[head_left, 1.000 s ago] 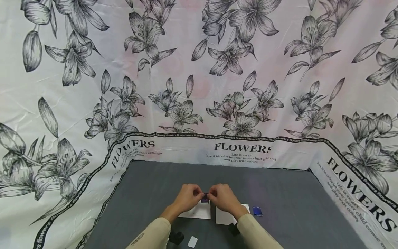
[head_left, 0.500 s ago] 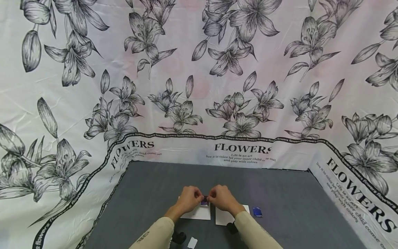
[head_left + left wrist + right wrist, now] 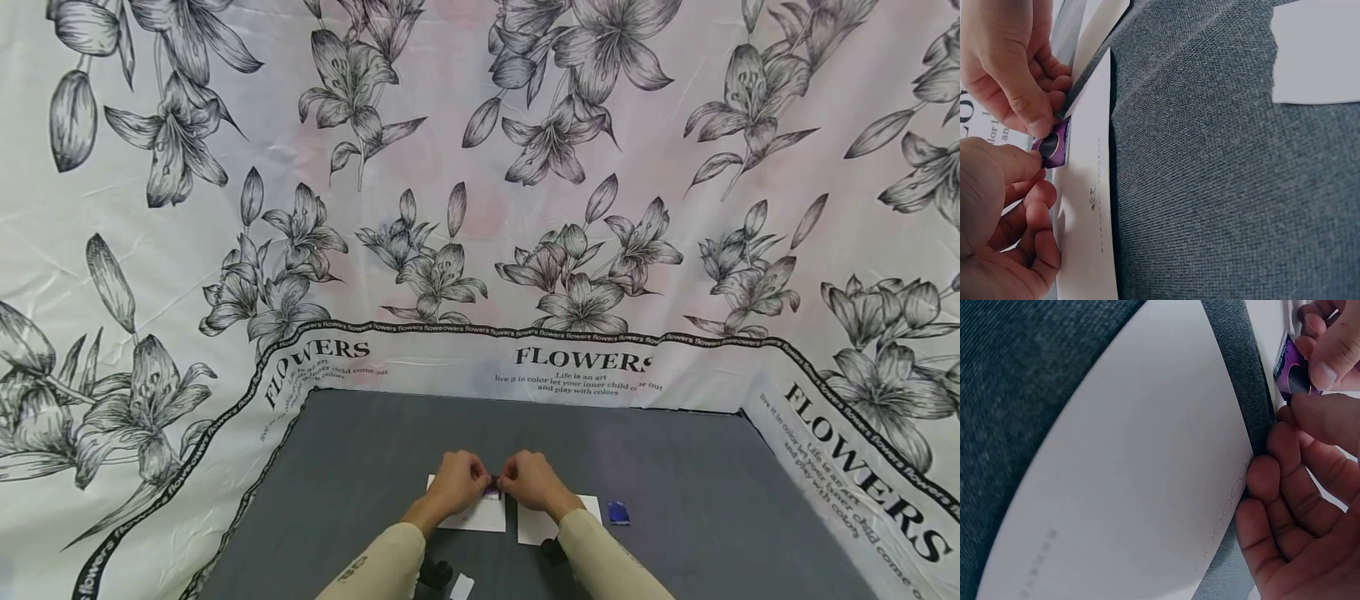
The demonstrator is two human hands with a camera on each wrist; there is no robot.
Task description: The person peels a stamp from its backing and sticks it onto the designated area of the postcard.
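Observation:
A small purple packet point(image 3: 492, 492) with a dark oval on it is held between both hands, over the far right corner of the left white card point(image 3: 480, 518). My left hand point(image 3: 456, 482) pinches one side of the packet between thumb and forefinger. On the other side, the thumb and forefinger of my right hand point(image 3: 531, 481) pinch it close by. The left wrist view shows the purple packet point(image 3: 1054, 147) with the thumbs nearly meeting at its top edge. The right hand's other fingers point(image 3: 1266, 478) curl beside the right white card point(image 3: 1129, 444).
A blue packet point(image 3: 618, 513) lies to the right of the right-hand card. Near the front is a white paper scrap point(image 3: 462, 587). The dark grey tabletop point(image 3: 375, 450) is bounded by a white flower-printed cloth point(image 3: 480, 250) at the back and sides.
Both hands have come slightly nearer the body with the purple packet, which now shows farther down over the left card. Both pinches have stayed the same.

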